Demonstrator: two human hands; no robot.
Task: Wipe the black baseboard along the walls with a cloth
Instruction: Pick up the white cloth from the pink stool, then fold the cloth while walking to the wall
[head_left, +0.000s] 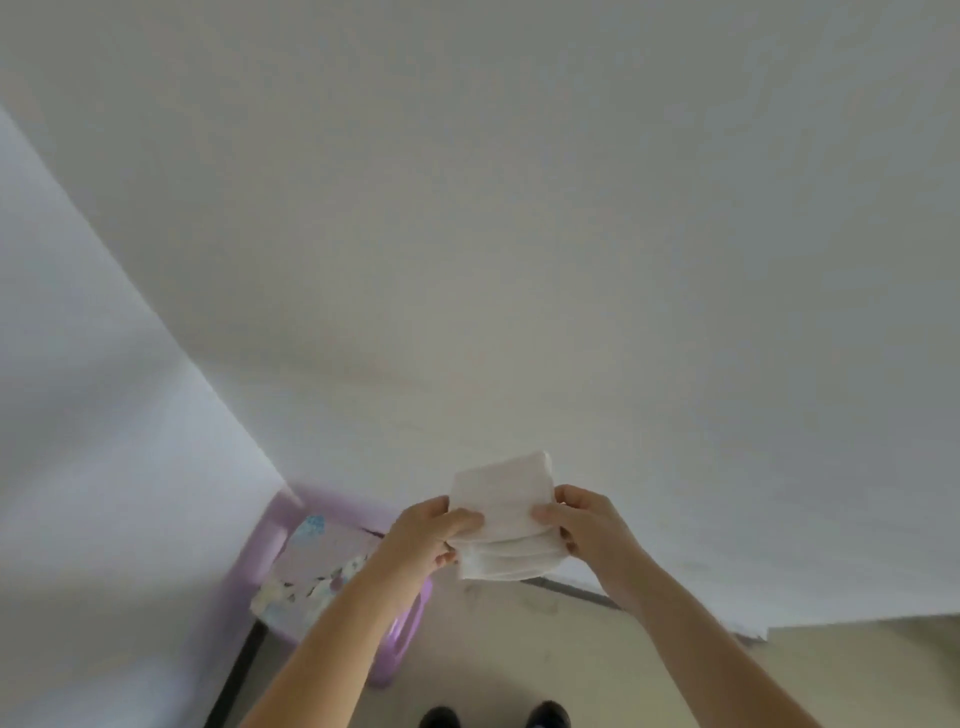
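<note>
The baseboard (236, 675) runs along the left wall's foot, behind a purple stool (311, 561) in the corner. The left grip (431, 530) pinches one edge of a folded cloth (501, 512) held before the wall; the right grip (584, 525) pinches the other.

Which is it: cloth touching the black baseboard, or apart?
Apart. The head view shows the left hand and right hand pinching the folded cloth in the air, while the baseboard runs along the floor below.

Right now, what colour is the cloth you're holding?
White, plain with no pattern; the folded cloth shows best in the head view, held between both hands.
</note>
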